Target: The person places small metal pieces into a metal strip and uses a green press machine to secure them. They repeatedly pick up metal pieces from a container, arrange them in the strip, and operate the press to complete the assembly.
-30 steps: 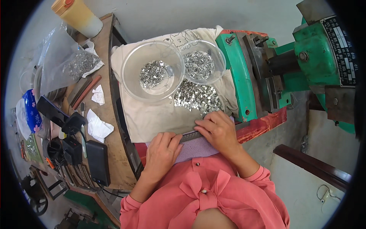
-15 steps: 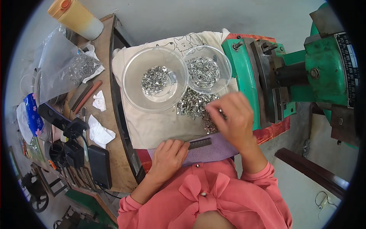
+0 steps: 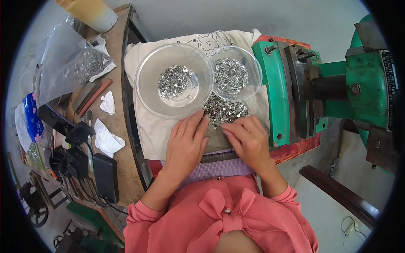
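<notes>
A loose pile of small shiny metal bits (image 3: 222,110) lies on a pale cloth (image 3: 154,128) on the table. The pile sits just past the fingertips of both hands, toward the far edge of the cloth. It spreads from left to right, wider than it is deep.

The left hand (image 3: 185,143) lies flat and open, and its fingers reach the left edge of the pile. The right hand (image 3: 249,139) is curled loosely over the right side of the pile. It is the nearer one, but I cannot tell if it pinches a bit.

Behind the pile stand two clear bowls, touching each other. The big bowl (image 3: 145,90) and the small bowl (image 3: 255,71) both hold more shiny bits. A green machine (image 3: 278,92) stands at the right edge of the cloth.
</notes>
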Tool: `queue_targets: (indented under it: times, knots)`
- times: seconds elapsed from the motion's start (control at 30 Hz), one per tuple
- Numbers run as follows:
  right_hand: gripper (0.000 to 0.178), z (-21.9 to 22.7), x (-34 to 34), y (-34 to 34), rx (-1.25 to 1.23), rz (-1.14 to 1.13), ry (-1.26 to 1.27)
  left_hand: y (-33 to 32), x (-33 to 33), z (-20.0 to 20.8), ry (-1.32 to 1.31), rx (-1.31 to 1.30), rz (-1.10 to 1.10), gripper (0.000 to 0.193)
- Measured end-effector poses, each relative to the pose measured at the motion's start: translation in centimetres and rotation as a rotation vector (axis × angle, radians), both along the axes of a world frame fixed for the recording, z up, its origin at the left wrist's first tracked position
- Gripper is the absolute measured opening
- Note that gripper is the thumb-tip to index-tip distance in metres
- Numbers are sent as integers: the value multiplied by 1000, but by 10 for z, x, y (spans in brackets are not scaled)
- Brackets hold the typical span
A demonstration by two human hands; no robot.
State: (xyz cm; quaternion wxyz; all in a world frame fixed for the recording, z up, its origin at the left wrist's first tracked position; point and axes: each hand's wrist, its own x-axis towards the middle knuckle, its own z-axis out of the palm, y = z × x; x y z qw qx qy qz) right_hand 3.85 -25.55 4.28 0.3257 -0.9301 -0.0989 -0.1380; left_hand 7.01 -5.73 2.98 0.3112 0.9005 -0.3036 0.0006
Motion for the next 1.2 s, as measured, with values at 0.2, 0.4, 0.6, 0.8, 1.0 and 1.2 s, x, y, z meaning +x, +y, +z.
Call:
queue_targets:
  times: [0.2, 0.4, 0.6, 0.8, 1.0, 1.2]
  knots:
    - [15, -12, 0, 10, -83, 15, 27, 12, -13, -2, 78, -61, -18, 38]
    - [12, -7, 7, 12, -149, 51, 22, 25, -24, -6, 65, -162, 157, 30]
    - [13, -5, 5, 15, -162, 62, 40, 19, -11, -4, 34, -136, 163, 24]
    - [17, -6, -9, 16, -7, 100, 59, 3, -4, -11, -29, -97, 172, 18]
    - [21, -6, -38, 20, 88, 177, 17, 7, -10, -7, -51, -69, 193, 19]
    - [22, -12, -47, 24, 22, 244, 72, 26, -21, -2, -30, 21, 242, 21]
